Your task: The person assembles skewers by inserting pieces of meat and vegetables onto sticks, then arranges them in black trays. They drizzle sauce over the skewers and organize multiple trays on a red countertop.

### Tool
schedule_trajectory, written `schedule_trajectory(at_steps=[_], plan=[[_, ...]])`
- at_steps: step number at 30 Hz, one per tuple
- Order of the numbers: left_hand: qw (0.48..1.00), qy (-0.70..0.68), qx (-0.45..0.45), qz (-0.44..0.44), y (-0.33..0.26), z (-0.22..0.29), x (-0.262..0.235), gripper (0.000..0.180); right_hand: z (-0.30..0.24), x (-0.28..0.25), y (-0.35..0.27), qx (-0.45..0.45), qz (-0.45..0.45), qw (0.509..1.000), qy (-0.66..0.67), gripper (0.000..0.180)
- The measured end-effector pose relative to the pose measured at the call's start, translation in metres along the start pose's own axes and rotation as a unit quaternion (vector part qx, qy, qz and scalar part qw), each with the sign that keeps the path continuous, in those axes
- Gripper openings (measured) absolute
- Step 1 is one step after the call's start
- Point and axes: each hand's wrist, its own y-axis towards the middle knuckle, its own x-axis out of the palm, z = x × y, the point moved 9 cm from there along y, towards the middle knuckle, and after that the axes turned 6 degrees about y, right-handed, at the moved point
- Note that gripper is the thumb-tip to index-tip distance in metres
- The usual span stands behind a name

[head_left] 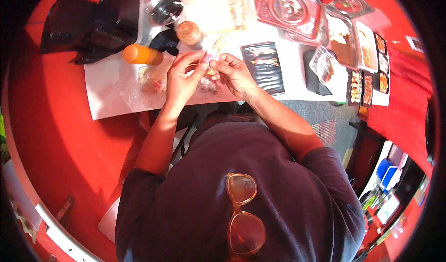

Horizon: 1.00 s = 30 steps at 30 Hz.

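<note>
Over the front of the white table point(104, 97), my left hand point(186, 74) and my right hand point(236, 75) meet with thumbs and fingertips pinched together. Between them is a small pale pinkish piece point(212, 57), too blurred to name. Just beyond the fingertips lie yellowish strands point(218, 42), partly overlapped by the hands. Clear plastic wrap or a bag with reddish bits point(153, 81) rests beside my left wrist. Right of my right hand is a ridged black tray point(263, 78) with a few small skewer-like pieces on it.
An orange-capped bottle point(141, 55), a brown-topped jar point(189, 33) and black containers point(111, 25) stand at the left. Clear lids point(290, 9), a brown-filled tub point(344, 50) and filled black trays point(361, 88) crowd the right. A white-topped container point(211, 11) is at the back.
</note>
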Motion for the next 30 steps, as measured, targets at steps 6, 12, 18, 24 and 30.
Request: schedule_trajectory(at_steps=[6, 12, 18, 24, 30], plan=[[0.993, 0.088, 0.008, -0.072, 0.003, 0.056, 0.069, 0.033, -0.031, -0.052, -0.036, -0.051, 0.013, 0.999, 0.012, 0.012], [0.979, -0.048, -0.138, -0.141, -0.007, 0.028, 0.124, 0.030, -0.061, -0.082, -0.078, -0.087, 0.000, 0.996, 0.020, 0.019], [0.857, -0.379, -0.292, -0.192, -0.020, 0.018, 0.173, 0.025, -0.084, -0.110, -0.111, -0.083, -0.004, 0.991, 0.105, 0.023], [0.890, -0.316, -0.288, -0.161, -0.022, 0.008, 0.192, 0.024, -0.086, -0.151, -0.133, -0.083, 0.002, 0.991, 0.106, 0.023], [0.972, -0.075, -0.176, -0.138, -0.023, -0.037, 0.210, 0.028, -0.083, -0.201, -0.159, -0.080, 0.078, 0.991, 0.076, 0.023]])
